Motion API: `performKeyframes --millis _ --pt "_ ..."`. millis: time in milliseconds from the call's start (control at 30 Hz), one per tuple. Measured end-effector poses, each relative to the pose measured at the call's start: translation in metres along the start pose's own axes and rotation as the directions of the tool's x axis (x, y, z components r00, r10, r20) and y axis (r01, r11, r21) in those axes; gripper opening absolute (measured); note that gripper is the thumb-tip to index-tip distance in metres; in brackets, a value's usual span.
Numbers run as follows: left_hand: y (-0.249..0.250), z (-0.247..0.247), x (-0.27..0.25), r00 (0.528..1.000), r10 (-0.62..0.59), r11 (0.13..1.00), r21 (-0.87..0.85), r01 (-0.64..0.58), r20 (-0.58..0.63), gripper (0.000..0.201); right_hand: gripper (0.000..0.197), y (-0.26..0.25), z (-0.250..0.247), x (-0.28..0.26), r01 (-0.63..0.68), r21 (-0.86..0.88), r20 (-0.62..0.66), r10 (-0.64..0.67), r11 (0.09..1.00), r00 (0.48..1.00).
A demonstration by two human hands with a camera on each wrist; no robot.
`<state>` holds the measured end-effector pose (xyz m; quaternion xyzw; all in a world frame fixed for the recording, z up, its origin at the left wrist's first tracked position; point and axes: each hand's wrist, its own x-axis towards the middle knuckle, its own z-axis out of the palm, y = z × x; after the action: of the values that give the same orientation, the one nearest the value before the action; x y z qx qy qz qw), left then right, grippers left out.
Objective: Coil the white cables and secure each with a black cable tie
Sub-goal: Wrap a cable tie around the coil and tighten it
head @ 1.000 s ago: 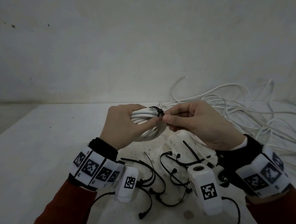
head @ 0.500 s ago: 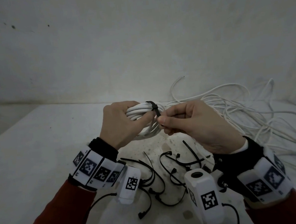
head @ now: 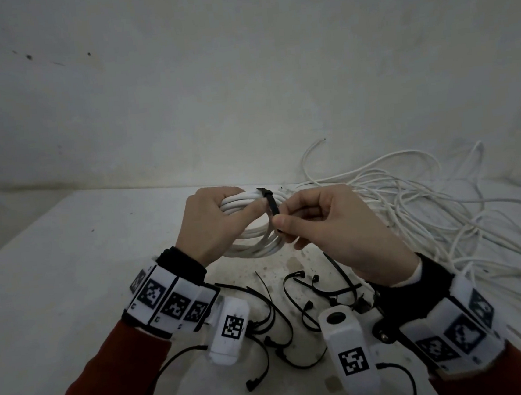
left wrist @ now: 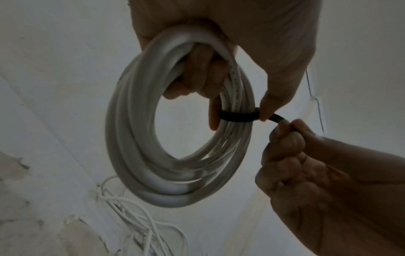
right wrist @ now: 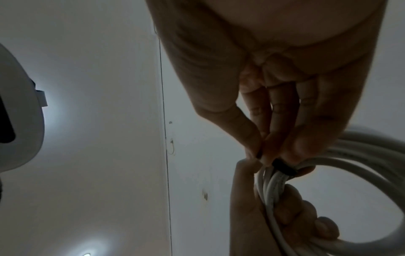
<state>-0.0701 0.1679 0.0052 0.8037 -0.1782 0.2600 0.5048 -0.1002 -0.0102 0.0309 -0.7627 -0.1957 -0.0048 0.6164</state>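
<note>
The right hand hid the tie's free end; the left hand covered part of the coil; the loose cable ran off the frame's right edge.

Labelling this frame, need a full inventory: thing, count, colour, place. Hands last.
coiled cable: one, white, held above the table
cable tie: one, black, wrapped round the coil, tail pulled toward the person
loose cables: a tangle, count unclear, white, on the table at the right
spare ties: several, black, on the table below the hands
table: one, white, stained
wall: white, behind the table
left hand: grips the coil, thumb by the tie
right hand: pinches the tie's tail
</note>
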Motion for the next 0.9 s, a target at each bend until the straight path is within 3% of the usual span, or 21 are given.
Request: performKeyframes --millis 167,300,500,633,733,833,900 --pt "0.006 0.004 -0.002 0.998 -0.035 0.999 -0.016 0.035 -0.046 0.046 0.009 -0.002 0.0 -0.001 0.058 -0.016 0.027 -0.058 0.998 0.998" --pt "0.01 0.005 -0.003 0.996 -0.055 0.998 -0.037 0.053 -0.068 0.039 0.009 0.0 0.004 -0.002 0.104 -0.072 0.035 -0.102 0.992 0.994" --pt "0.006 0.006 0.0 0.99 -0.128 0.99 -0.072 0.123 -0.065 0.039 0.008 0.008 0.013 -0.001 0.196 -0.203 -0.039 -0.207 0.959 0.977" --pt "-0.004 0.006 0.003 0.976 -0.213 0.974 -0.091 0.209 -0.043 0.044 0.008 0.015 0.017 0.006 0.147 -0.191 -0.04 -0.157 0.97 0.987" --pt "-0.012 0.007 0.005 0.934 -0.358 0.921 -0.162 0.354 0.006 0.053 0.013 0.023 0.007 0.015 0.135 -0.196 -0.049 -0.147 0.971 0.988" --pt "-0.012 0.004 0.009 0.858 -0.511 0.792 -0.357 0.495 0.056 0.045 0.01 0.03 -0.005 0.022 0.07 -0.277 -0.188 -0.126 0.958 0.974" --pt "-0.009 0.0 0.012 0.825 -0.55 0.707 -0.454 0.543 0.13 0.038 0.038 0.032 -0.008 0.023 -0.054 -0.261 -0.138 0.018 0.964 0.99"
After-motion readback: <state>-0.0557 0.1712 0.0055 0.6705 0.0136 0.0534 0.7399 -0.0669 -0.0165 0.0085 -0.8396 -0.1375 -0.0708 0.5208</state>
